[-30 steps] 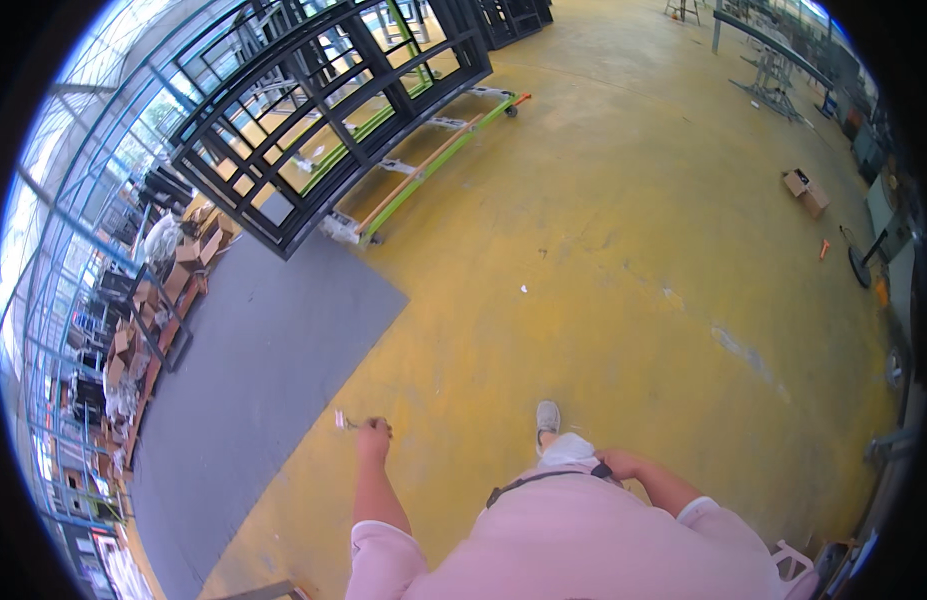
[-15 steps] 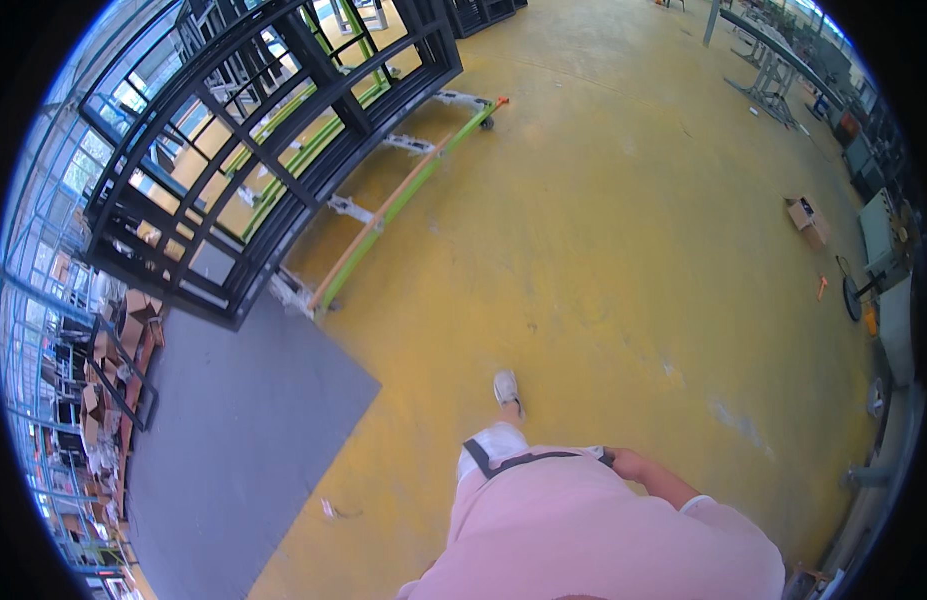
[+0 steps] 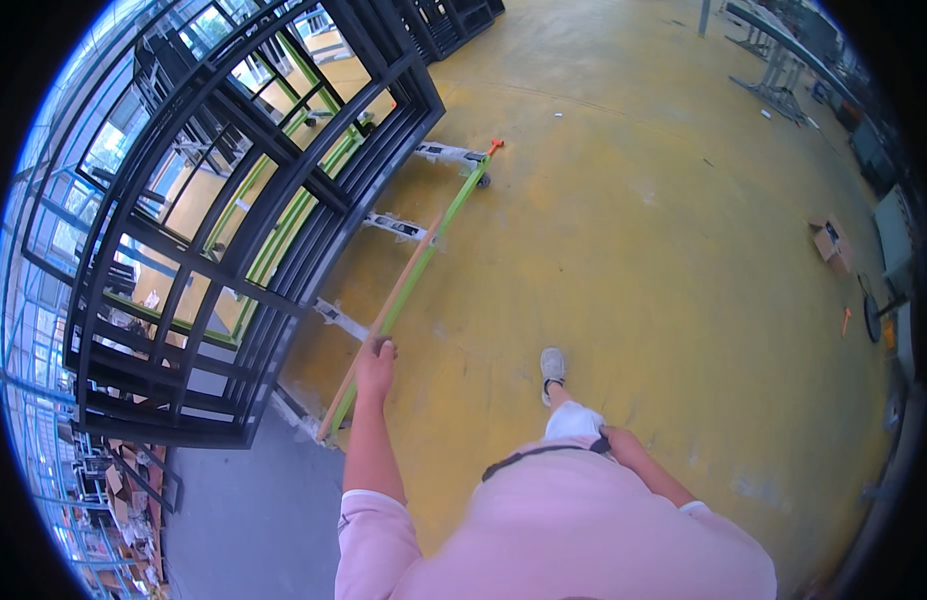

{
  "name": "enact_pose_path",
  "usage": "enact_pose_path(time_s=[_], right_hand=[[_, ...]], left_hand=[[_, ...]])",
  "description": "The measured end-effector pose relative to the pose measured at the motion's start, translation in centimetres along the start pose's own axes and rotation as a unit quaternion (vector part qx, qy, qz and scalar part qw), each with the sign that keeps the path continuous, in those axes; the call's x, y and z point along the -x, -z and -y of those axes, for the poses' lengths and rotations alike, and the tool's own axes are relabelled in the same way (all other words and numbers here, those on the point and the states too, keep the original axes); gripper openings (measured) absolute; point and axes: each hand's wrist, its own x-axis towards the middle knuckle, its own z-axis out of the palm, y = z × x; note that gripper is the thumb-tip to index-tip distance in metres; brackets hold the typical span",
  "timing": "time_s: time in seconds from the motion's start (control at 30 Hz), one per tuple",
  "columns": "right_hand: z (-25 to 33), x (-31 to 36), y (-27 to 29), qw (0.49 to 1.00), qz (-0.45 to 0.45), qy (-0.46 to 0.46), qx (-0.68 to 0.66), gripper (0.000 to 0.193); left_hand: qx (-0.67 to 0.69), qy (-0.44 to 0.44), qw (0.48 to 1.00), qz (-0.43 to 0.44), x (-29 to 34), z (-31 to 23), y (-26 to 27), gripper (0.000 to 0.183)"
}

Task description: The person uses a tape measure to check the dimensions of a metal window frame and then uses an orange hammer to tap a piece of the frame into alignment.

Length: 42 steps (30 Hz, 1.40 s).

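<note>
My left hand (image 3: 374,372) is stretched forward, its fingers curled in and mostly hidden from above. It appears over the green and orange rail (image 3: 415,262) of a low wheeled cart; whether it touches the rail I cannot tell. Nothing shows sticking out of it. At my waist, beside the white shorts (image 3: 575,422), my right hand (image 3: 625,443) is closed by a dark edge, and what it grips is hidden. Black window-like frames (image 3: 318,225) stand upright together on the cart, left of the rail.
Yellow floor (image 3: 603,230) stretches ahead and to the right. A grey floor patch (image 3: 238,520) lies at the lower left, by cardboard boxes (image 3: 118,485). An open carton (image 3: 830,243) and a black stand (image 3: 871,312) are at the right, a long workbench (image 3: 783,45) farther back.
My left arm has come into view and reaches forward over the cart's rail. The cart and frames sit nearer and lower in view. My right hand stays at the waist.
</note>
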Motion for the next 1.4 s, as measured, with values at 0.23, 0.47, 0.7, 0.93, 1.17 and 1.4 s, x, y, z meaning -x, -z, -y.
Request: enact_pose_path(time_s=[0.23, 0.47, 0.7, 0.93, 1.17, 1.4], right_hand=[[4.5, -26.0, 22.9, 0.988, 0.087, -0.038, 0.123, 0.03], [5.0, -52.8, 36.9, 0.996, 0.031, -0.051, 0.072, 0.032], [3.1, -73.9, 40.1, 0.985, 0.052, -0.161, 0.04, 0.033], [2.1, -95.1, 49.5, 0.947, 0.007, -0.259, -0.19, 0.036], [-2.4, -129.1, 48.3, 0.93, 0.12, -0.301, -0.173, 0.031], [-10.3, -163.9, 32.0, 0.96, 0.194, -0.203, 0.02, 0.042]], left_hand=[[-0.304, 0.195, 0.919, 0.159, -6.2, 12.1, -5.7, 0.039], [-0.436, 0.112, 0.78, 0.435, -2.5, 18.2, -8.4, 0.014], [-0.364, 0.329, 0.824, 0.283, -37.9, 13.4, -17.2, 0.029], [-0.146, 0.059, 0.986, 0.05, -90.2, -19.9, -17.8, 0.037], [-0.322, -0.011, 0.944, -0.069, -119.0, -26.9, -24.1, 0.039], [-0.454, 0.077, 0.878, -0.129, -135.5, -12.7, -30.0, 0.08]])
